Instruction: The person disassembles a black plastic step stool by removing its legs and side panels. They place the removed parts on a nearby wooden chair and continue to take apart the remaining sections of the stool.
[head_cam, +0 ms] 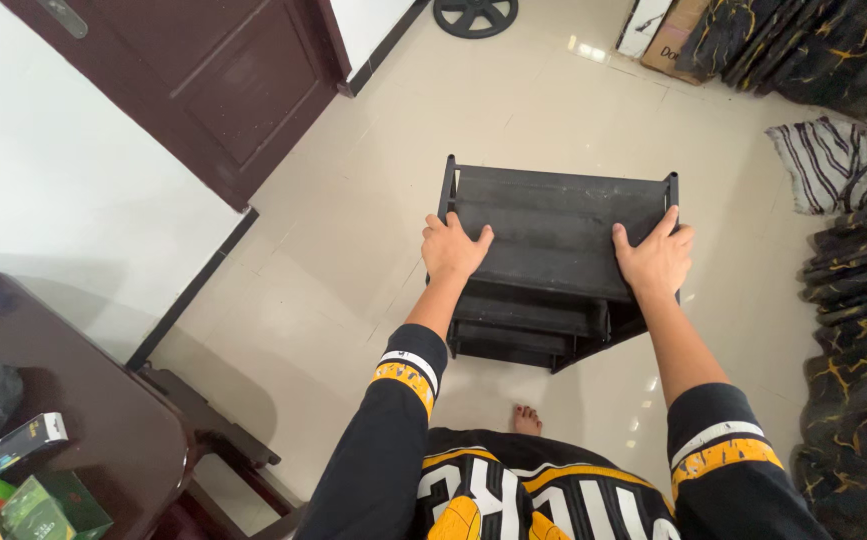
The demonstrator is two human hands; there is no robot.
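A black tiered rack [553, 225] with several shelves hangs tilted above the tiled floor, held in front of me. My left hand [451, 248] grips its near left edge, thumb on the top shelf. My right hand [655, 258] grips the near right edge the same way. Lower shelves show beneath the top one, between my forearms. My bare foot [525, 418] is visible on the floor under the rack.
A dark wooden door [223, 80] stands at the upper left. A dark table [83, 420] with boxes is at lower left. Black-and-gold cushions [858, 330] line the right side, with a striped cloth [821, 160] and a black wheel [475, 14] farther off.
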